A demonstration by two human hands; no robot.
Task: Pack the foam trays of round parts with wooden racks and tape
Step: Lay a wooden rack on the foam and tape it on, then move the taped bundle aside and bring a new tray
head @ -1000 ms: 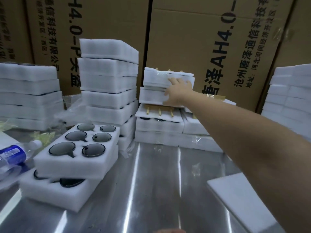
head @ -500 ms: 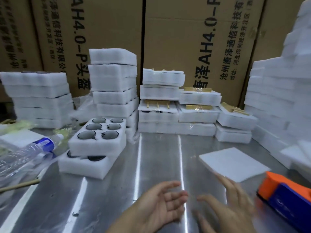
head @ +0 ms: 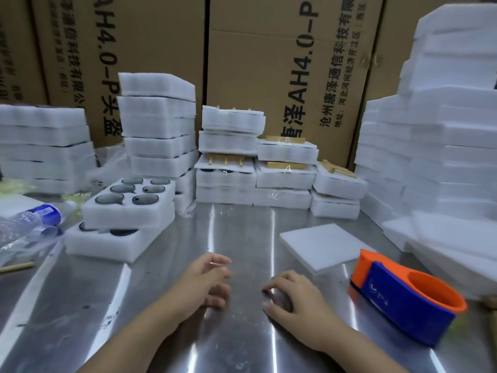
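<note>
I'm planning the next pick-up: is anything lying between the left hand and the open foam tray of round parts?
Nothing visible does. Only bare steel table lies between the left hand and the foam tray of round parts, which sits atop a second tray. The water bottle lies left of the trays, off that path.
</note>
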